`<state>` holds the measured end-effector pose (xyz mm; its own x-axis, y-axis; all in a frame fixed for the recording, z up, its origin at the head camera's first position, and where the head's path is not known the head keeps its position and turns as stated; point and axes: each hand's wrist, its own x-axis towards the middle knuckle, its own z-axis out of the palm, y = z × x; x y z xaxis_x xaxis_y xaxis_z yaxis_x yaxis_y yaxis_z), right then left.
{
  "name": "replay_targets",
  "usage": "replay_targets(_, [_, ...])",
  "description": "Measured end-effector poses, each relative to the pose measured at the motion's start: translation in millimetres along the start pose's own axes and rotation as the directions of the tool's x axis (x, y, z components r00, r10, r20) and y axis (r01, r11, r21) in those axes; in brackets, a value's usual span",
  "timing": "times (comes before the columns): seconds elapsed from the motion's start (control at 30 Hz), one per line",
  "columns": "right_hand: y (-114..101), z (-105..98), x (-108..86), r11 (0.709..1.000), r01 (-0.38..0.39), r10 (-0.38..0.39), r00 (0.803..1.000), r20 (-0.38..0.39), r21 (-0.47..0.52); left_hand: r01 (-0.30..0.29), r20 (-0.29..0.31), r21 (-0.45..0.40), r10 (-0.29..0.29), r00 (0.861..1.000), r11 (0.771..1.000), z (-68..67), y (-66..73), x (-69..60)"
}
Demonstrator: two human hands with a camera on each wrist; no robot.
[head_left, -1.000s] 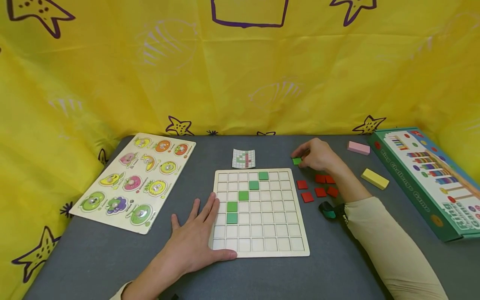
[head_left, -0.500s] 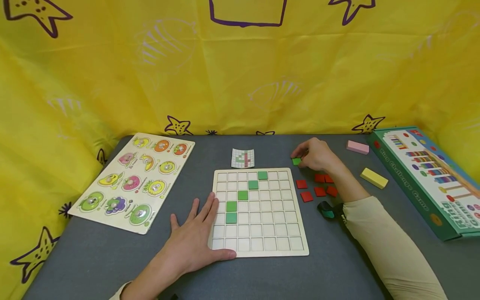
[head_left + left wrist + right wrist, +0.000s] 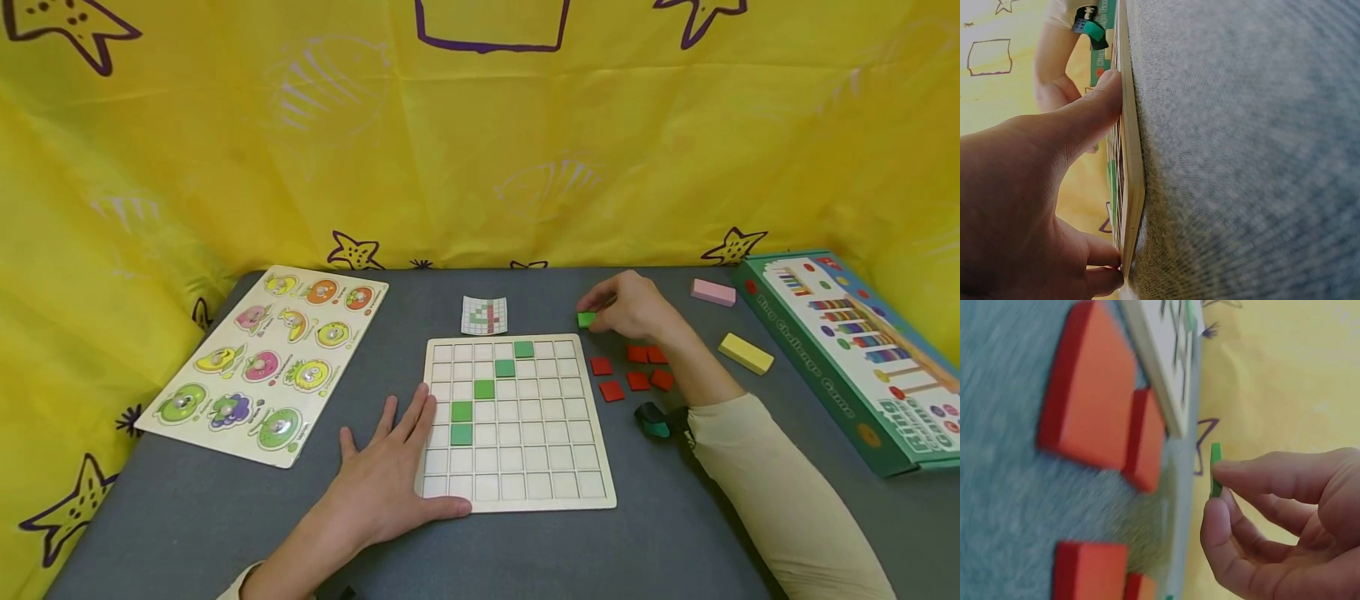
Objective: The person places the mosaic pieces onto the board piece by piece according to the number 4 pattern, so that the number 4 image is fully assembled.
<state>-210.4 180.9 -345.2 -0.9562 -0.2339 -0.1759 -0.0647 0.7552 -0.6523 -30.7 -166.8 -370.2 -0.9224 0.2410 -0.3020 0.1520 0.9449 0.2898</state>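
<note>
near bd [image 3: 529,433], r hand [image 3: 630,307] pinches grn tile [image 3: 586,319].

The box [image 3: 855,362] (green side) reads "Ring Challenge Game".

A person wears pale cream long sleeves, plain and softly creased. The right sleeve [image 3: 787,492], the one farther from the left edge of the gray table [image 3: 525,558], ends in a cuff beside a black strap [image 3: 1099,42] bearing a teal-green patch [image 3: 1093,29], a dotted gray-blue piece [image 3: 1079,25] and a small white marking. Of the left sleeve [image 3: 247,581], nearer that edge, just the cuff end shows. The left hand [image 3: 386,483] and right hand [image 3: 633,308] are bare, their fingertips rounded.
</note>
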Motion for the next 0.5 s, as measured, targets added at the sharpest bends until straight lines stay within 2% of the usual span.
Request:
replay_targets(0.3, [-22,0,-13.9,0.999,-0.023,0.02,0.999,0.049,0.05,-0.001,-0.005,-0.005,0.001,1.0,1.0,0.8,-0.1,0.4])
replay_targets(0.5, [-33,5,-21.1,0.999,0.006,-0.008,0.999,0.049,0.053,0.001,-0.002,0.002,-0.001,1.0,1.0,1.0,-0.3,0.3])
